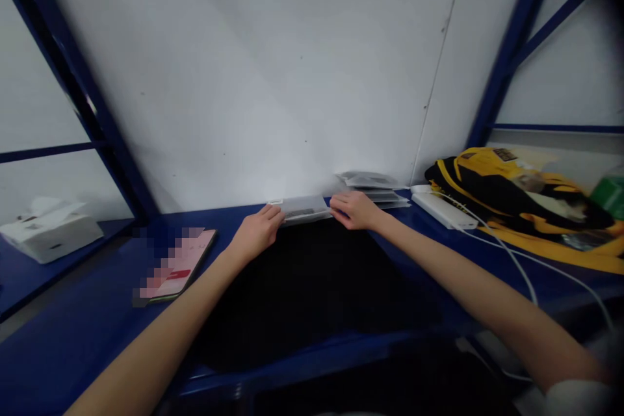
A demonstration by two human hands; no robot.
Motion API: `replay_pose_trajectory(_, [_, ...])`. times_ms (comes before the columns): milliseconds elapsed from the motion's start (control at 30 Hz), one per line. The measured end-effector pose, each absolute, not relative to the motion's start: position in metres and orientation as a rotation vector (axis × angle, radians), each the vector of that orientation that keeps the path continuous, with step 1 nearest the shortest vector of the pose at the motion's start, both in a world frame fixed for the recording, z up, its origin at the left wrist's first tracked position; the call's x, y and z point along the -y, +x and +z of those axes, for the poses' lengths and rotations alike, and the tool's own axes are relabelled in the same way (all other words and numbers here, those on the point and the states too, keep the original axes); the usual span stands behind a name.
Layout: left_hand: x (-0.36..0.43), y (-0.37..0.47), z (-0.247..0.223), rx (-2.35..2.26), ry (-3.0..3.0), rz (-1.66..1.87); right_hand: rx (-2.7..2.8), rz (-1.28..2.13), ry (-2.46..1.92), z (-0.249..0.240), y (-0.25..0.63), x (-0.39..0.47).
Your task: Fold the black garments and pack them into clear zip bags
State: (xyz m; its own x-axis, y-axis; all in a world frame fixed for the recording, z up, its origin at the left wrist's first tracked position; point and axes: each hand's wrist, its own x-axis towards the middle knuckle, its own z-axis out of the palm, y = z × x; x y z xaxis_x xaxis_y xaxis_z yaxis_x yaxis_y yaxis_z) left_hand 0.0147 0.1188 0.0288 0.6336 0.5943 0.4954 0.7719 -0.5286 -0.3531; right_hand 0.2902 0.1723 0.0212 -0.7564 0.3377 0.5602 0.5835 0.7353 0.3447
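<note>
A dark piece of cloth (312,286) lies spread on the blue table, reaching from its front edge toward the wall. At the cloth's far end is a translucent plastic bag (305,207) with a small pale label at its left corner. My left hand (260,229) is closed with bent fingers on the bag's left side. Fingers pinched, my right hand (355,209) grips the bag's right side. Whether cloth is also caught in my fingers is hidden.
Behind my right hand is a pile of packed clear bags (380,188). A white power bank (441,208) with cables and a black and yellow bag (526,201) lie at right. A phone (180,266) rests at left, beyond it a tissue pack (51,231). A white wall (273,78) stands behind.
</note>
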Motion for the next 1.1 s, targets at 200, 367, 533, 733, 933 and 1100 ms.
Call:
replay_pose_trajectory(200, [-0.113, 0.022, 0.023, 0.938, -2.272, -0.390, 2.581, -0.615, -0.697, 0.022, 0.273, -0.157])
replay_pose_trajectory(367, [-0.104, 0.035, 0.022, 0.801, -2.289, -0.342, 2.662, -0.550, -0.867, 0.014, 0.247, -0.141])
replay_pose_trajectory(533, [-0.101, 0.036, 0.027, 0.949, -2.230, -0.750, 2.585, -0.450, -0.984, 0.022, 0.252, -0.141])
replay_pose_trajectory(733, [-0.100, 0.030, 0.036, 1.425, -2.184, -1.132, 2.004, -0.376, -1.007, 0.047, 0.282, -0.155])
replay_pose_trajectory(933, [-0.120, 0.023, 0.016, 1.676, -2.615, -0.490, 1.583, -0.634, -1.144, 0.053, 0.343, -0.192])
replay_pose_trajectory(1100, [-0.134, 0.019, 0.000, 1.705, -2.663, -0.414, 1.780, -0.577, -1.365, 0.013, 0.398, -0.234])
